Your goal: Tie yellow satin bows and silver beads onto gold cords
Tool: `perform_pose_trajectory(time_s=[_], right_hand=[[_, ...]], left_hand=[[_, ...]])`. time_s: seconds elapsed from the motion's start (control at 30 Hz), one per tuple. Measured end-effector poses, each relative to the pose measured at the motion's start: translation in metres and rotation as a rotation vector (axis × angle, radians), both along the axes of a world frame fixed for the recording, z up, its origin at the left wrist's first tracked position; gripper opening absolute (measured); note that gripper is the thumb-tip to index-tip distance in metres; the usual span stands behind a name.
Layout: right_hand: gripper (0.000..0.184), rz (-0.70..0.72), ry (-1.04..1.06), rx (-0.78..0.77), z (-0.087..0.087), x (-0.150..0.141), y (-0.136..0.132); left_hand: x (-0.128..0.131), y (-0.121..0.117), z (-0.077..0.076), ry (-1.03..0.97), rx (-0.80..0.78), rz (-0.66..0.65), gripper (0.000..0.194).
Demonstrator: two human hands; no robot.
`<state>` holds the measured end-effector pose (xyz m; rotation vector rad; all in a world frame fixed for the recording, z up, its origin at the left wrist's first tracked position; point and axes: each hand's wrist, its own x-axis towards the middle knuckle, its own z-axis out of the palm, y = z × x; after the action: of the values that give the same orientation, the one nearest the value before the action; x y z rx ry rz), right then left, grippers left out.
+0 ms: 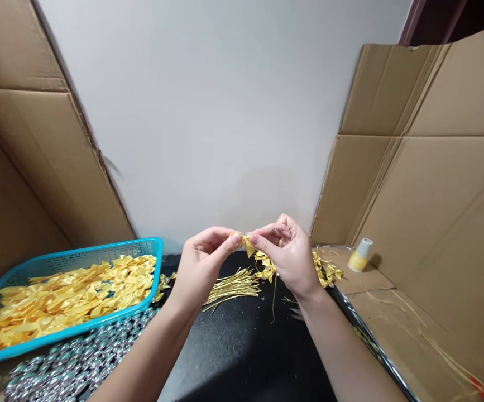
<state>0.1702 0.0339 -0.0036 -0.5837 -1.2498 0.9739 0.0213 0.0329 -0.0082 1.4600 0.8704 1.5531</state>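
Note:
A small yellow ribbon bow [249, 247] is pinched between the fingertips of both hands, above the black tabletop. My left hand [202, 259] grips its left side with thumb and forefinger. On the other side, my right hand [290, 259] has thumb and finger closed on the bow. Something thin and dark shows by the right hand's curled fingers, too small to name. Below the hands lies a bundle of gold twist ties [237, 286]. Behind my right hand sits a heap of finished-looking yellow bows [327, 271], partly covered by it.
A blue plastic basket [158, 273] full of yellow ribbon pieces [78, 290] stands at left. Shiny silver beads [74, 357] spread in front of it. A yellow thread spool [359, 255] stands at right on cardboard. Metal blades [297, 314] peek from beside my right forearm. Cardboard panels flank both sides.

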Motion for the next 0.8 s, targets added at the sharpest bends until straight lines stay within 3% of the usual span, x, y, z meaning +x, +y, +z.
perform_pose_trajectory(time_s=[0.1,0.2,0.27,0.3,0.37,0.43,0.57,0.67,0.8], right_hand=[[0.051,0.03,-0.019,-0.027,0.002,0.002,0.001],[0.043,-0.039,-0.065,0.027,0.003,0.003,-0.003],[0.038,-0.169,-0.125,0.14,0.002,0.003,-0.007],[0.037,-0.228,-0.167,0.217,0.002,0.004,-0.009],[0.04,-0.284,-0.263,0.368,0.001,0.005,-0.012],[0.043,-0.264,-0.349,0.469,0.001,0.007,-0.013],[0.044,-0.191,-0.408,0.487,0.001,0.009,-0.01],[0.043,-0.155,-0.386,0.463,0.0,0.008,-0.008],[0.033,-0.164,-0.357,0.396,-0.001,0.011,-0.006]], left_hand=[[0.002,0.003,-0.001,0.015,-0.052,-0.051,0.018],[0.003,0.001,0.0,-0.006,-0.008,0.107,0.018],[0.001,-0.002,0.003,-0.018,0.041,0.222,0.023],[0.0,-0.003,0.005,-0.013,0.033,0.217,0.029],[-0.005,-0.005,0.01,0.013,-0.068,0.075,0.043],[-0.01,-0.004,0.014,0.029,-0.209,-0.151,0.053],[-0.017,-0.001,0.017,0.085,-0.314,-0.449,0.034],[-0.018,0.0,0.015,0.095,-0.302,-0.493,0.024],[-0.013,-0.004,0.012,0.024,-0.187,-0.352,0.029]])
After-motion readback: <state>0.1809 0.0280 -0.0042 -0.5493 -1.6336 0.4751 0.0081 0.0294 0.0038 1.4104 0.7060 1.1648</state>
